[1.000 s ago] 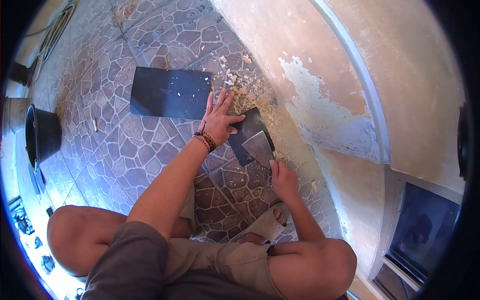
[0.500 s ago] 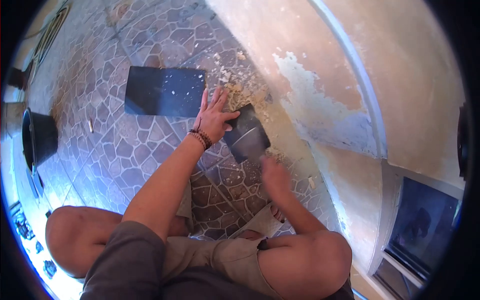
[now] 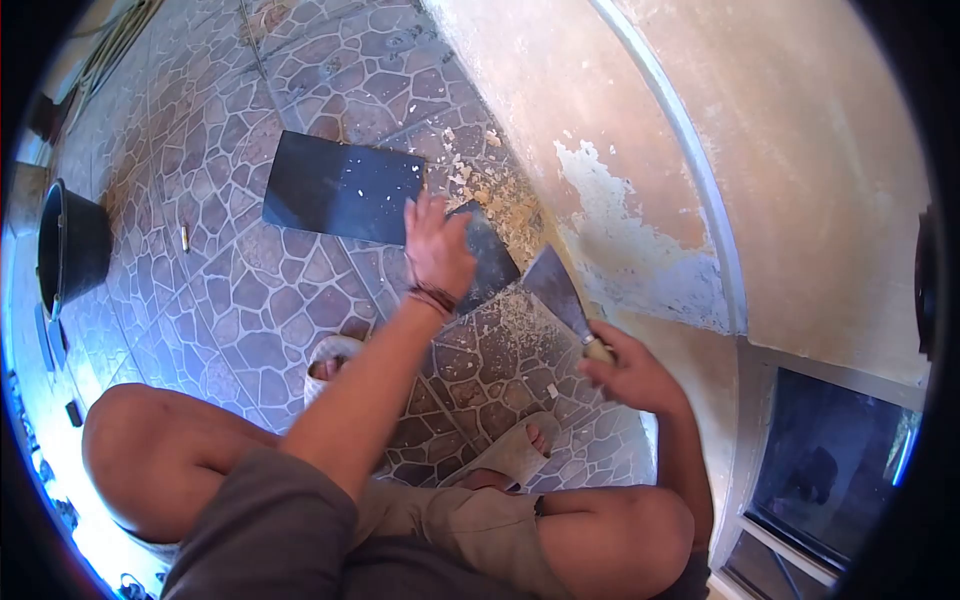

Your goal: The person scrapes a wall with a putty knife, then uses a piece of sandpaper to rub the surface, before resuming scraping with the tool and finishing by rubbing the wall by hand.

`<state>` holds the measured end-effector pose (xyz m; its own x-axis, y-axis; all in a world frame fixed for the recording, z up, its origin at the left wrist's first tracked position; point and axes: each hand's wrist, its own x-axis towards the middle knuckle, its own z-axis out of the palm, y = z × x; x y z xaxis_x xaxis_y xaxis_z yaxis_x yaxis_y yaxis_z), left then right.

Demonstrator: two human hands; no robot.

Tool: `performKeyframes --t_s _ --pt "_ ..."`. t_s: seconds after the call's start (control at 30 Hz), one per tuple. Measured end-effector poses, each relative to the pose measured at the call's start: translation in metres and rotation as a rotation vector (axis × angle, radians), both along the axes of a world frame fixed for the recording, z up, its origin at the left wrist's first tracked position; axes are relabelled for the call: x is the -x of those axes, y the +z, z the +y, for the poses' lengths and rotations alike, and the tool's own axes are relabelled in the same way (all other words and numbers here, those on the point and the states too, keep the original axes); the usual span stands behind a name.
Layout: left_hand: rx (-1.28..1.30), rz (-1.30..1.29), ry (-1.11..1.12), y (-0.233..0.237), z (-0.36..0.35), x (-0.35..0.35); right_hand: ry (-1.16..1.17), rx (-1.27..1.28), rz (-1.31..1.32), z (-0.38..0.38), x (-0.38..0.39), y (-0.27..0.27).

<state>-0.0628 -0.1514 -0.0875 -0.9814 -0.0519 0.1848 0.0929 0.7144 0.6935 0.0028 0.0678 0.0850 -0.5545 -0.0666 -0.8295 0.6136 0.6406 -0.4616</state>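
Observation:
In my right hand [image 3: 635, 370] is a wide-bladed scraper [image 3: 556, 290], my fingers closed round its pale handle. Its blade points up and left, close to the foot of the wall. My left hand [image 3: 438, 248] is over the left side of a small dark flat panel [image 3: 492, 258], fingers apart and slightly blurred, hiding part of it. Just beyond that hand, a larger dark panel [image 3: 335, 190] lies on the floor with pale flakes on it. Loose paint flakes [image 3: 505, 205] are heaped between the small panel and the wall.
The wall [image 3: 640, 90] at right has a bare patch [image 3: 610, 210] of peeled paint above the flakes. A black bucket [image 3: 85, 245] stands at left on the stone-patterned floor [image 3: 230, 290]. A low framed window [image 3: 830, 470] is at lower right. My sandalled feet are close below the panels.
The scraper has come off the small panel and moved right toward the wall with my right hand. My left hand has shifted right over the small panel. The view has turned slightly.

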Motion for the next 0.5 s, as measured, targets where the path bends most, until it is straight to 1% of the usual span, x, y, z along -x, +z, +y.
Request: performKeyframes --t_s 0.07,0.1,0.17,0.2,0.23,0.3,0.33,0.4,0.43,0.47,0.5 --pt "-0.298 -0.017 0.147 0.018 0.045 -0.015 0.019 -0.089 0.055 -0.01 0.017 0.041" --pt "-0.43 -0.027 0.205 0.037 0.071 -0.024 0.031 -0.133 0.082 -0.013 0.024 0.051" --pt "-0.836 -0.168 0.296 0.08 0.109 -0.035 0.049 -0.127 0.21 -0.014 0.035 0.059" --pt "-0.898 -0.124 0.282 0.091 0.121 -0.038 0.057 -0.122 0.272 -0.016 0.039 0.062" --pt "-0.96 -0.081 0.266 0.098 0.13 -0.038 0.089 -0.221 0.332 -0.02 0.043 0.063" --pt "-1.288 -0.288 0.207 0.101 0.145 -0.028 0.158 -0.423 0.453 -0.032 0.05 0.064" --pt "-1.45 -0.392 0.171 0.099 0.148 -0.022 0.191 -0.491 0.439 -0.043 0.053 0.066" --pt "-1.481 -0.496 0.089 0.091 0.143 -0.012 0.263 -0.622 0.409 -0.075 0.058 0.069" --pt "-1.496 -0.544 0.044 0.087 0.14 -0.006 0.274 -0.653 0.42 -0.084 0.061 0.062" --pt "-1.656 -0.532 0.081 0.071 0.145 -0.001 0.279 -0.685 0.43 -0.089 0.062 0.05" --pt "-1.732 -0.587 0.054 0.063 0.142 0.002 0.284 -0.718 0.437 -0.094 0.063 0.04"
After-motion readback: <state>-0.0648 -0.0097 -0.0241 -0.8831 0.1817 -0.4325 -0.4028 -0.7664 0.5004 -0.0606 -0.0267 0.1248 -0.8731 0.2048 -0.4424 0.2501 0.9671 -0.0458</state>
